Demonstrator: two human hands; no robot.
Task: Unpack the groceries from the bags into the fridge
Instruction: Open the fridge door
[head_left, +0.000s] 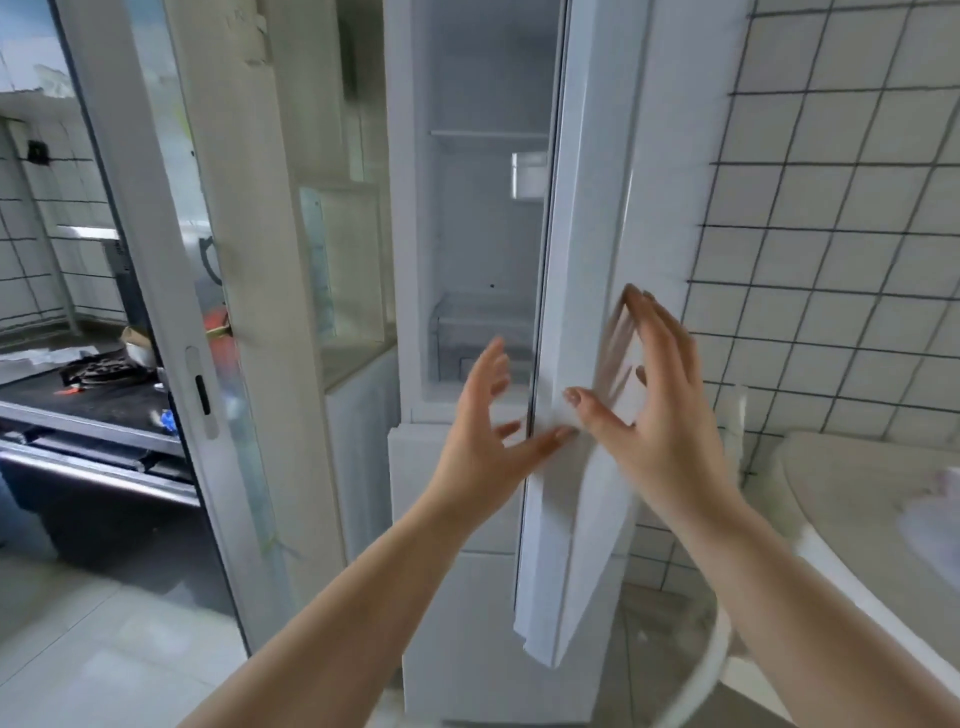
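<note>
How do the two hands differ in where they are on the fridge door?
The left hand is at the door's inner edge, in front of the open fridge; the right hand lies against the door's outer face. The right hand reaches higher than the left. Both have spread fingers and hold nothing.

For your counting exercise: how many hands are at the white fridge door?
2. The left hand is spread open at the inner edge of the tall white fridge door; the right hand lies flat on its outer face. Neither holds any groceries.
</note>
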